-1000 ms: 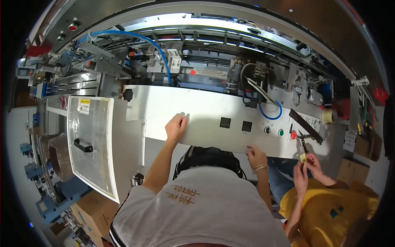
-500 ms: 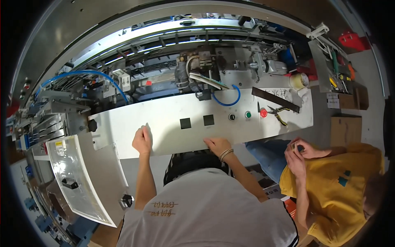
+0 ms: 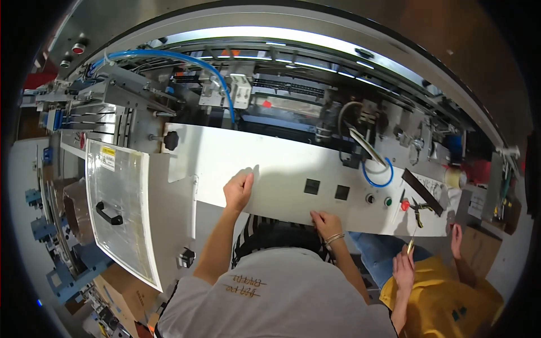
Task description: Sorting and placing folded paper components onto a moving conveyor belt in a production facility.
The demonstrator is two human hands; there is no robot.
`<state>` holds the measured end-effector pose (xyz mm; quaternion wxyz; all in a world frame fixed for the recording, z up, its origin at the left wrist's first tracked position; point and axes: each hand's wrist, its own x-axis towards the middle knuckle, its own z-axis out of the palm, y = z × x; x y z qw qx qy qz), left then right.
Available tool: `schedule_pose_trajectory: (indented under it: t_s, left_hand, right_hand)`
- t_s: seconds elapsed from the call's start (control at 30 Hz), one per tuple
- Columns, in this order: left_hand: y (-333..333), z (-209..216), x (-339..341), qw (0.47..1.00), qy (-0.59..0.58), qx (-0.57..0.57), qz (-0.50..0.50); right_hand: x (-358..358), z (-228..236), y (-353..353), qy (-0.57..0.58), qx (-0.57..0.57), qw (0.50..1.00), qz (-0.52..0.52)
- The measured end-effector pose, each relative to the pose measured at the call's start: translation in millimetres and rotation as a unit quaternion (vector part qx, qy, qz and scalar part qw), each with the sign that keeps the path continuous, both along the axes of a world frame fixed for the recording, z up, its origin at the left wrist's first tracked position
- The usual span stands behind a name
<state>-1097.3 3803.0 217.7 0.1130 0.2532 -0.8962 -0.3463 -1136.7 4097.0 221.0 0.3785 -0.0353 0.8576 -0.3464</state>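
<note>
A long white machine panel (image 3: 270, 163) lies before me, with both my hands on its near part. My left hand (image 3: 238, 190) rests on it with the fingers curled in, nothing visible in them. At the panel's front edge, my right hand (image 3: 328, 224) is loosely closed and wears a bracelet at the wrist; nothing shows in its grip. Two small black squares, a left one (image 3: 311, 186) and a right one (image 3: 341, 192), are set in the panel between and beyond my hands. To their right are a black knob (image 3: 370, 198), a green button (image 3: 388, 201) and a red button (image 3: 405, 205).
Pliers (image 3: 417, 211) and a dark flat bar (image 3: 422, 192) lie at the panel's right end. There a co-worker in a yellow top (image 3: 451, 293) holds a slim tool (image 3: 411, 245). Left stands a clear-windowed cover (image 3: 121, 197). Machinery with a blue hose (image 3: 163, 55) runs behind.
My view has swung left, so the panel appears further right. My hands keep much the same pose on it. The co-worker's hands have parted, and one now points a slim tool toward the panel.
</note>
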Motion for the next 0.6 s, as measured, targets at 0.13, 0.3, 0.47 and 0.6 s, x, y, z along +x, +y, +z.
schedule_pose_trajectory:
  t_s: [0.13, 0.3, 0.47, 0.6]
  left_hand:
    - [-31.3, 3.3, -1.0, 0.998, 0.058, 0.002, -0.010]
    - [-78.6, -24.3, -14.2, 0.993, 0.105, -0.045, -0.040]
    - [-89.8, -22.8, -15.9, 0.987, 0.067, -0.140, -0.032]
    - [-85.6, -20.1, -22.4, 0.991, 0.069, -0.110, -0.042]
  right_hand:
    - [7.0, -5.7, -22.8, 0.058, -0.018, 0.997, -0.045]
    - [9.7, 3.2, -68.5, -0.034, -0.032, 0.982, -0.184]
    - [-2.0, -0.9, -76.4, -0.092, -0.080, 0.968, -0.219]
    - [0.5, 8.6, -71.3, -0.045, -0.078, 0.972, -0.218]
